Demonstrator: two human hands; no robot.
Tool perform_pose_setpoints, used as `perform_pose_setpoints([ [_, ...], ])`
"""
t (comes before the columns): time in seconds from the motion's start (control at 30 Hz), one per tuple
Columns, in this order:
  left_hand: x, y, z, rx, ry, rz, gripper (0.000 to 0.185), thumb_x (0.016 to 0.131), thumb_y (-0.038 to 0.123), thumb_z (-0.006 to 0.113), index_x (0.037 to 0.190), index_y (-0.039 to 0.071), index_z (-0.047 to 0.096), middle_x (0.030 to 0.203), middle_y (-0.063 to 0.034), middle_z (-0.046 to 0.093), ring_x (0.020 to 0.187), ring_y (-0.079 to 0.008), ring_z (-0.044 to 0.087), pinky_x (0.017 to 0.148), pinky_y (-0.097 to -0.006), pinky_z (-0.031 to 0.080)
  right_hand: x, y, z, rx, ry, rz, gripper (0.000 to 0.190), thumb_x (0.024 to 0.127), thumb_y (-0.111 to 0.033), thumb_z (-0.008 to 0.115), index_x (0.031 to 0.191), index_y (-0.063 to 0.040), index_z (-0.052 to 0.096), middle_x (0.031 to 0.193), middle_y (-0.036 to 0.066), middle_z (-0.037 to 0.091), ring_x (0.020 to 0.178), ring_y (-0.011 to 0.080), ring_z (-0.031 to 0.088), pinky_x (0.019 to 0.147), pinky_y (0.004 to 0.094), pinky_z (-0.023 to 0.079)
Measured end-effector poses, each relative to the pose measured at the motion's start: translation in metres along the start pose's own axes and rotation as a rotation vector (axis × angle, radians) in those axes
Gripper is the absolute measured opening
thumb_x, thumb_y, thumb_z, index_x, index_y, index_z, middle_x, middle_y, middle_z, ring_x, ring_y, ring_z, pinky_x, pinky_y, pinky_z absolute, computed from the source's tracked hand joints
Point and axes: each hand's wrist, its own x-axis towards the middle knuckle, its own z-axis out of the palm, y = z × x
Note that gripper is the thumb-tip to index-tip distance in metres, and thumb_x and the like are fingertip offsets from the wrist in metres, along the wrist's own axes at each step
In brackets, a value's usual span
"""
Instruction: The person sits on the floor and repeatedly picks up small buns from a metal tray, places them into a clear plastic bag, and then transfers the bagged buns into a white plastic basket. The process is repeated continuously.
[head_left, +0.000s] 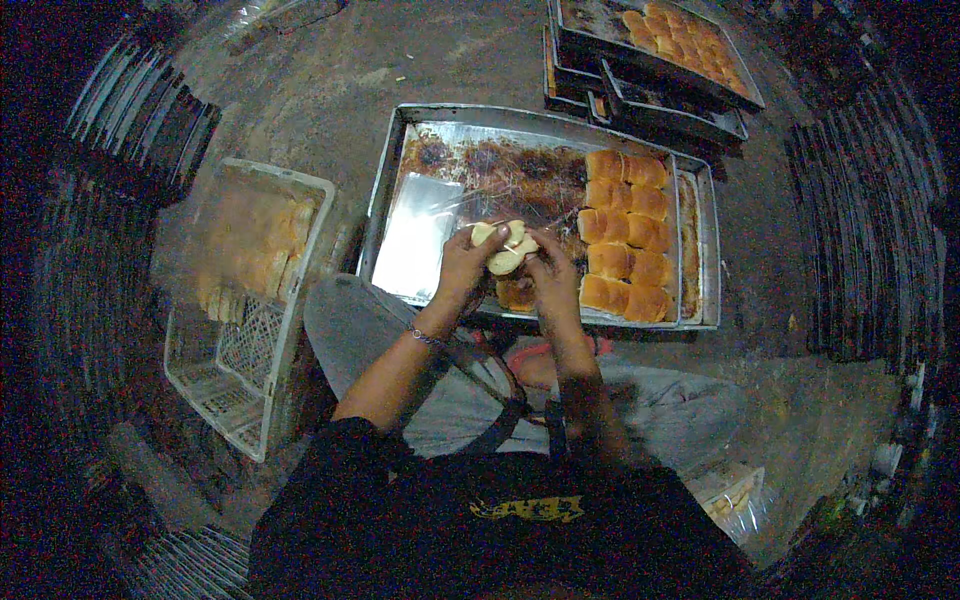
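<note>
Both of my hands are raised over a large metal baking tray (495, 133). My left hand (466, 259) grips pale pieces of bread (507, 259) from one side, its thumb on top. My right hand (551, 262) holds the same pieces from the other side. Their cut-looking faces are pale; how they join is hard to tell. Rows of golden-brown bread rolls (626, 232) fill the tray's right part. Another brown roll (516, 295) lies just below my hands, partly hidden. A shiny rectangular sheet (418, 236) rests in the tray's left part.
A pale plastic crate (271, 375) on my left holds bread, blurred in view. Stacked baking trays (675, 94), the top one carrying rolls (686, 45), stand at the far right. More stacked trays (142, 120) line the left edge. A clear plastic bag (735, 504) lies lower right.
</note>
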Motion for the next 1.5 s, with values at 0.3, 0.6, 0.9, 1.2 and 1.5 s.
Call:
perform_pose_setpoints([
  [0.3, -0.006, 0.005, 0.006, 0.099, 0.021, 0.08, 0.03, 0.081, 0.014, 0.068, 0.102, -0.003, 0.055, 0.091, -0.0094, 0.063, 0.079, -0.0153, 0.062, 0.069, -0.026, 0.051, 0.002, 0.01, 0.01, 0.081, 0.152, -0.003, 0.032, 0.088, -0.005, 0.053, 0.119, -0.002, 0.05, 0.108, 0.012, 0.056, 0.091, 0.0169, 0.058, 0.072, 0.0254, 0.051],
  [0.6, -0.002, -0.001, -0.002, 0.267, 0.018, 0.236, 0.035, 0.076, 0.015, 0.073, 0.102, -0.003, 0.06, 0.097, -0.0086, 0.065, 0.085, -0.0132, 0.062, 0.071, -0.025, 0.05, -0.027, -0.045, 0.021, 0.529, -0.17, 0.063, 0.041, 0.093, -0.024, 0.049, 0.129, -0.006, 0.042, 0.123, 0.01, 0.05, 0.119, 0.0214, 0.042, 0.098, 0.0397, 0.038],
  [0.9, 0.009, 0.02, -0.01, -0.287, -0.097, 0.268, 0.035, 0.092, 0.024, 0.052, 0.117, 0.0, 0.049, 0.109, -0.0143, 0.057, 0.091, -0.0197, 0.06, 0.079, -0.0304, 0.051, -0.02, -0.009, 0.036, 0.606, -0.143, 0.099, 0.042, 0.096, -0.021, 0.043, 0.135, -0.009, 0.035, 0.119, 0.012, 0.051, 0.102, 0.023, 0.056, 0.086, 0.0356, 0.049],
  [1.2, 0.009, 0.001, -0.01, 0.075, -0.049, 0.147, 0.036, 0.084, 0.015, 0.062, 0.114, -0.002, 0.051, 0.106, -0.0097, 0.061, 0.091, -0.0177, 0.061, 0.079, -0.0258, 0.05, -0.014, -0.02, 0.027, 0.375, -0.226, 0.094, 0.051, 0.098, -0.032, 0.036, 0.142, -0.009, 0.023, 0.139, 0.014, 0.036, 0.121, 0.0243, 0.042, 0.1, 0.0348, 0.034],
  [1.5, 0.037, 0.034, -0.064, -0.502, 0.049, 0.103, 0.031, 0.084, 0.005, 0.06, 0.111, -0.004, 0.049, 0.106, -0.0185, 0.059, 0.09, -0.0232, 0.063, 0.078, -0.0322, 0.054, 0.018, 0.021, -0.032, -0.214, -0.41, 0.114, 0.04, 0.084, -0.022, 0.062, 0.12, -0.007, 0.054, 0.113, 0.011, 0.059, 0.099, 0.0202, 0.057, 0.086, 0.034, 0.046],
])
